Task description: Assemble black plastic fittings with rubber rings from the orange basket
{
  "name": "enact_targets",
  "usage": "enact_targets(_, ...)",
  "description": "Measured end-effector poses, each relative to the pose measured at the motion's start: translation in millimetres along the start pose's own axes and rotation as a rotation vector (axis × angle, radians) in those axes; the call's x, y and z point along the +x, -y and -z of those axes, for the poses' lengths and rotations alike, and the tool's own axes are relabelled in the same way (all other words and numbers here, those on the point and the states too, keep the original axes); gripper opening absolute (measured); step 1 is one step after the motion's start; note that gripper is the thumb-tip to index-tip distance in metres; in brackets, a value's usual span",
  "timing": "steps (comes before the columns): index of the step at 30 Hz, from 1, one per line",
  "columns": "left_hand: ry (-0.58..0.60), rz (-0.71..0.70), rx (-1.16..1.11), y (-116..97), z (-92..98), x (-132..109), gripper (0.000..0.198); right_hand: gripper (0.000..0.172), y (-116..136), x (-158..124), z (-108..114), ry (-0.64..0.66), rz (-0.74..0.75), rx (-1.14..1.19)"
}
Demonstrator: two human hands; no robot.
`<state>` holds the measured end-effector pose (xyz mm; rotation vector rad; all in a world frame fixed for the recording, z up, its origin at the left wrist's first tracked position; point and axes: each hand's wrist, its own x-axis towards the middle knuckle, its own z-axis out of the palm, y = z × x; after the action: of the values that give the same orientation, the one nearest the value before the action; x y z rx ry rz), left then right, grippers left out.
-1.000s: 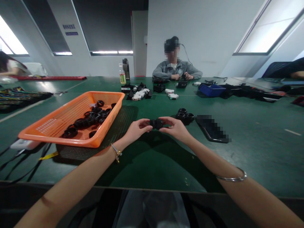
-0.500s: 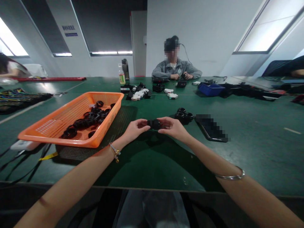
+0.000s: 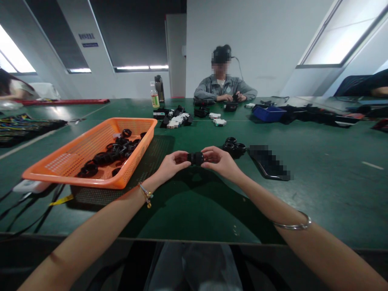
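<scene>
Across the smooth green table (image 3: 321,169), a co-worker (image 3: 222,84) has turned more squarely forward since the earlier frame. On the head camera, the left hand (image 3: 172,165) and right hand (image 3: 222,162), angled inward, pinch a black, roughly cylindrical piece (image 3: 197,158) between them, right of a perforated orange plastic basket (image 3: 121,178).

**Around the held part (image 3: 195,159)**

Left hand (image 3: 172,166) and right hand (image 3: 222,163) flank it. Basket (image 3: 121,178) at nine o'clock, rings (image 3: 117,149) inside. Cluster (image 3: 230,148) between two and three; just beside it, phone (image 3: 268,165) at three. Farther across the table (image 3: 327,194): bottle (image 3: 154,100) at eleven, bin (image 3: 268,114) at two.
</scene>
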<state>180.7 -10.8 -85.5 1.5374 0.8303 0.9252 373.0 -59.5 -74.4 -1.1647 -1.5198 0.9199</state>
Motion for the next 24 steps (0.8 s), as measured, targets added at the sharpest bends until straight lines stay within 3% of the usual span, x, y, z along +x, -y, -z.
enact_targets(8,-0.004,0.000,0.002,2.2,0.2,1.0,0.038,0.035,1.3,-0.3,0.6,0.000,-0.035,-0.025)
enact_targets(14,-0.025,0.037,-0.002,3.0,0.0,2.5,0.035,0.044,1.1,0.0,1.9,0.034,-0.028,-0.014)
enact_targets(24,-0.013,0.035,-0.038,1.9,-0.5,1.6,0.036,0.034,4.4,-0.8,3.0,-0.042,0.081,-0.261)
